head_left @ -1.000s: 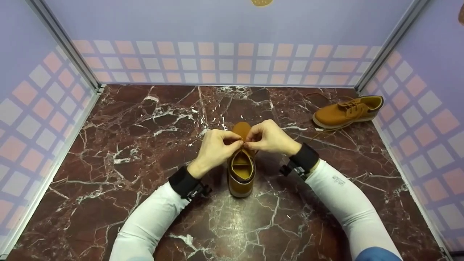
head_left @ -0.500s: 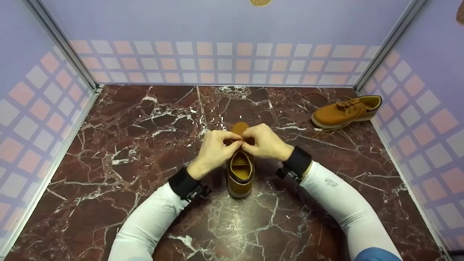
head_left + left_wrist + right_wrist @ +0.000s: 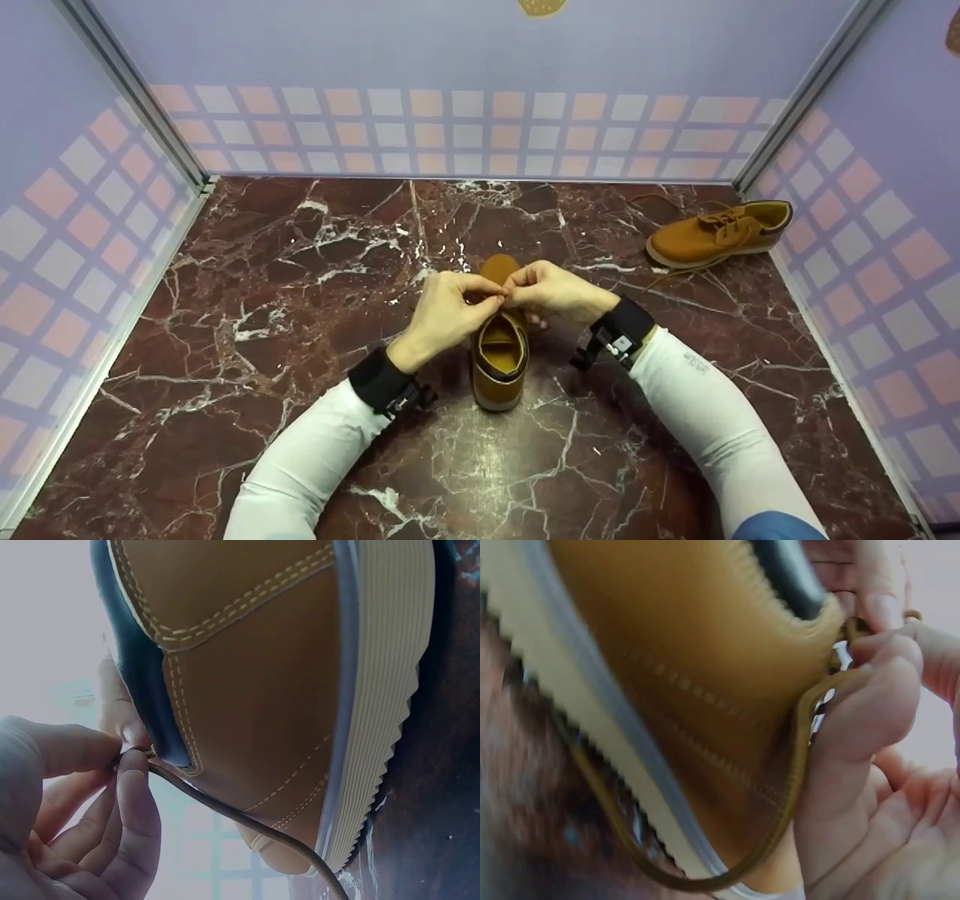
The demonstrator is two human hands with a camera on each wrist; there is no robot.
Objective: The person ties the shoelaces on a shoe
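A tan leather shoe (image 3: 499, 390) with a dark collar and ridged pale sole stands in the middle, its toe pointing away. Over its lacing both hands meet, fingertips close together. My left hand (image 3: 447, 306) pinches a brown shoelace (image 3: 214, 804) between thumb and forefinger; in the left wrist view the lace runs from there down along the shoe's side. My right hand (image 3: 559, 292) pinches the lace too, and a long loop of shoelace (image 3: 799, 765) hangs from its fingers past the sole in the right wrist view. The knot area is mostly hidden behind the fingers.
A second tan shoe (image 3: 694, 238), laced, lies at the back right near the side wall, its lace ends trailing on the dark red marbled surface (image 3: 300, 375). Checkered panels (image 3: 480, 127) close off the back and both sides.
My right hand first closes in on the left hand's fingertips, then turns at the wrist and draws slightly right. My left hand and both shoes stay nearly in place.
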